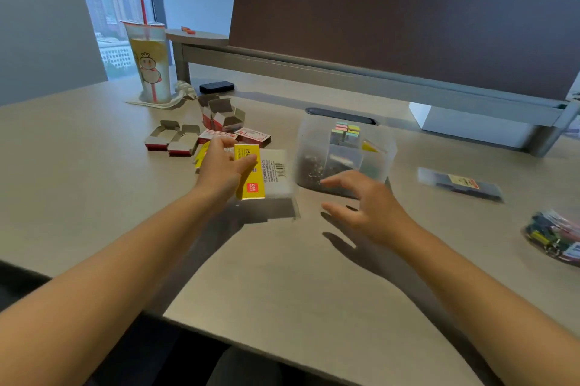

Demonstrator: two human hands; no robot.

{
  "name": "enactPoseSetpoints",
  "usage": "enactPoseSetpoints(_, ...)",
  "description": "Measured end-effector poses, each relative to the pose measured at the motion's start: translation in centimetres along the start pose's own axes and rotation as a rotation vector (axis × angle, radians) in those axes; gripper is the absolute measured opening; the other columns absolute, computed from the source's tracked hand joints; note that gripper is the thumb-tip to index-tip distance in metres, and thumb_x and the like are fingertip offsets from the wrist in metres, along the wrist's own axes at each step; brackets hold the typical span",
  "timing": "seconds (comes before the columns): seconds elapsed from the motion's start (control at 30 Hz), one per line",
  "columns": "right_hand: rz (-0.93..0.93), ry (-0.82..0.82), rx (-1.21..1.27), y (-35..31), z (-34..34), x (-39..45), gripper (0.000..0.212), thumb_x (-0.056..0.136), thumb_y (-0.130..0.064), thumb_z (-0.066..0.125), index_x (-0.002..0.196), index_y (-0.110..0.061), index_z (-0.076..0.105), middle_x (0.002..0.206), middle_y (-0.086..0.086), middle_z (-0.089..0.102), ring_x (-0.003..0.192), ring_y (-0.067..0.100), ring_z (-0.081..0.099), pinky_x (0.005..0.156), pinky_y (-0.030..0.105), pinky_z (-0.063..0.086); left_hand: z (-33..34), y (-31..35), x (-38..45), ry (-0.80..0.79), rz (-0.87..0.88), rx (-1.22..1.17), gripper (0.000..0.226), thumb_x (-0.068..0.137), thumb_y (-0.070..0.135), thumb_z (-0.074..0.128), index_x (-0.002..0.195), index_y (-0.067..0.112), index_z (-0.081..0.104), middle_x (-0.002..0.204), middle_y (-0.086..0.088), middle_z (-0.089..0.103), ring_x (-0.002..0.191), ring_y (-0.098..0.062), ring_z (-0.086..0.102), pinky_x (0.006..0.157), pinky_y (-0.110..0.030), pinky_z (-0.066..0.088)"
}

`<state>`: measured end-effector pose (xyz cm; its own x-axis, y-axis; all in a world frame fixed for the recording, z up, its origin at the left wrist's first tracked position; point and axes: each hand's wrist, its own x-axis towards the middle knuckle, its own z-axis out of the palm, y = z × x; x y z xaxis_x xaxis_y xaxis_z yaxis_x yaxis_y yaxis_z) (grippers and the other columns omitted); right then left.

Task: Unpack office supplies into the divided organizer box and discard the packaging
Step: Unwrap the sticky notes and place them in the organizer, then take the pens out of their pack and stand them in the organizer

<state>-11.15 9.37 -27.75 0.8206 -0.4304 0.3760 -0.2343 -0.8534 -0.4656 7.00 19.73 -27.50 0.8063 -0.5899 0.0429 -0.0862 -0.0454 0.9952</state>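
Left hand (223,165) gripping yellow packet (251,175), right hand (361,203) spread empty, organizer (342,156) just beyond right fingers, open boxes (201,131) beyond left.

Left hand (224,170) holds yellow packet (255,173) above table (282,275). Right hand (367,206) open, empty, near clear box (345,153). Box holds colored notes (346,131), maybe dark clips; blurry. Empty little boxes (204,131) behind.

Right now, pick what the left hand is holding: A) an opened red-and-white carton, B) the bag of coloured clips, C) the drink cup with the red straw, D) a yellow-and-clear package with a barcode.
D: the left hand grips the yellow-and-clear package, lifted above the table, its shadow beneath it.
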Motion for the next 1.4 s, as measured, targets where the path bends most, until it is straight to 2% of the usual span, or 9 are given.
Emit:
enactPoseSetpoints(0.13,0.05,-0.13,-0.105,0.7,2.0,-0.6,0.038,0.086,-0.027,0.055,0.121,-0.013,0.051,0.129,0.004,0.051,0.116,0.017,0.048,0.094,0.022,0.037,-0.1,-1.3,0.4,0.082,0.081,0.367,0.045,0.087,0.016,0.054,0.127,0.01,0.035,0.131,-0.014,0.048,0.112,-0.028,0.055,0.069,-0.027,0.049)
enactPoseSetpoints(0.27,0.051,-0.172,-0.185,0.8,2.4,-0.5,0.039,0.089,-0.031,0.049,0.125,-0.015,0.049,0.133,0.003,0.048,0.121,0.017,0.044,0.099,0.025,0.035,-0.6,-1.5,0.1,0.17,0.276,0.619,0.053,0.081,0.02,0.062,0.128,0.009,0.04,0.135,-0.014,0.038,0.125,-0.027,0.038,0.1,-0.036,0.038)
enactPoseSetpoints(0.43,0.046,-0.168,-0.201,0.8,2.5,-0.6,0.039,0.09,-0.031,0.048,0.125,-0.015,0.048,0.133,0.003,0.047,0.121,0.016,0.044,0.099,0.024,0.035,-1.0,-2.0,-2.2,-0.388,0.529,1.085,0.049,0.082,0.046,0.054,0.123,0.02,0.049,0.134,-0.002,0.048,0.124,-0.018,0.039,0.101,-0.034,0.034)
enactPoseSetpoints(0.57,0.045,-0.157,-0.192,0.9,2.5,-0.6,0.038,0.089,-0.031,0.048,0.124,-0.015,0.049,0.132,0.002,0.048,0.12,0.016,0.044,0.099,0.025,0.035,-1.3,-2.7,-0.2,-0.487,0.428,1.369,0.062,0.086,0.057,0.032,0.139,0.025,0.026,0.152,0.0,0.02,0.14,-0.021,0.013,0.113,-0.039,0.014)
enactPoseSetpoints(0.73,0.041,-0.155,-0.175,1.3,2.5,-0.6,0.037,0.089,-0.03,0.049,0.123,-0.015,0.05,0.131,0.002,0.049,0.119,0.016,0.044,0.097,0.024,0.034,-0.8,-2.9,2.1,-0.455,0.352,1.382,0.069,0.086,0.059,0.029,0.143,0.026,0.01,0.156,-0.001,0.0,0.143,-0.026,-0.007,0.116,-0.045,0.001)
enactPoseSetpoints(0.83,0.054,-0.153,-0.161,1.6,2.3,-0.8,0.036,0.088,-0.028,0.05,0.121,-0.013,0.052,0.13,0.003,0.049,0.118,0.016,0.046,0.095,0.022,0.034,-0.4,-2.9,1.8,-0.386,0.445,1.337,0.072,0.084,0.058,0.037,0.143,0.026,0.011,0.156,0.0,-0.002,0.143,-0.024,-0.007,0.116,-0.042,0.002)
enactPoseSetpoints(1.0,0.116,-0.14,-0.198,3.0,0.4,-2.1,0.034,0.088,-0.028,0.051,0.118,-0.013,0.054,0.123,0.004,0.054,0.112,0.017,0.05,0.094,0.025,0.038,0.6,-1.5,-0.6,-0.252,0.715,1.06,0.056,0.086,0.041,0.051,0.134,0.017,0.038,0.146,-0.005,0.034,0.135,-0.022,0.025,0.11,-0.034,0.022)
enactPoseSetpoints(1.1,0.178,-0.119,-0.228,4.2,-1.1,-3.5,0.032,0.088,-0.028,0.05,0.117,-0.014,0.055,0.121,0.004,0.055,0.109,0.017,0.051,0.091,0.024,0.038,2.6,-0.4,-2.7,-0.355,0.799,0.945,0.048,0.083,0.041,0.05,0.123,0.014,0.052,0.13,-0.007,0.052,0.123,-0.022,0.043,0.1,-0.031,0.034)
enactPoseSetpoints(1.4,0.443,0.077,-0.235,9.7,-5.8,-5.9,0.034,0.09,-0.02,0.047,0.124,-0.012,0.049,0.131,0.008,0.048,0.118,0.021,0.047,0.096,0.028,0.037,12.5,-0.8,-4.6,-0.793,0.78,1.042,0.047,0.086,0.043,0.05,0.127,0.022,0.043,0.134,0.003,0.046,0.122,-0.014,0.039,0.101,-0.027,0.035)
